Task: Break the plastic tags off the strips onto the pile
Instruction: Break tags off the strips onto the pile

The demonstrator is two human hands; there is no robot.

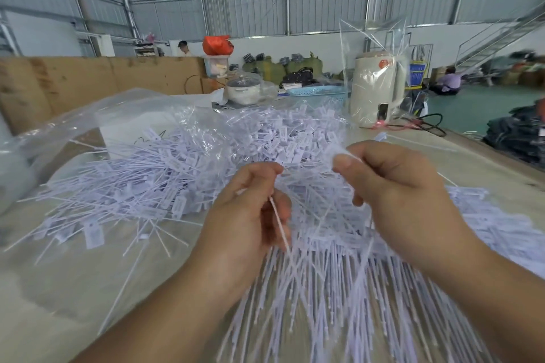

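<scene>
A big pile of white plastic tags with thin tails covers the table's middle and spills out of a clear plastic bag. Below my hands lies a fan of joined white strips. My left hand pinches a thin white strip that runs down past its fingers. My right hand pinches a small white tag between thumb and forefinger. The two hands are held a short way apart above the strips.
A cream kettle in clear wrap, a pot with a glass lid and a blue basket stand at the table's far side. More tags lie at the right. A black cable runs near the kettle.
</scene>
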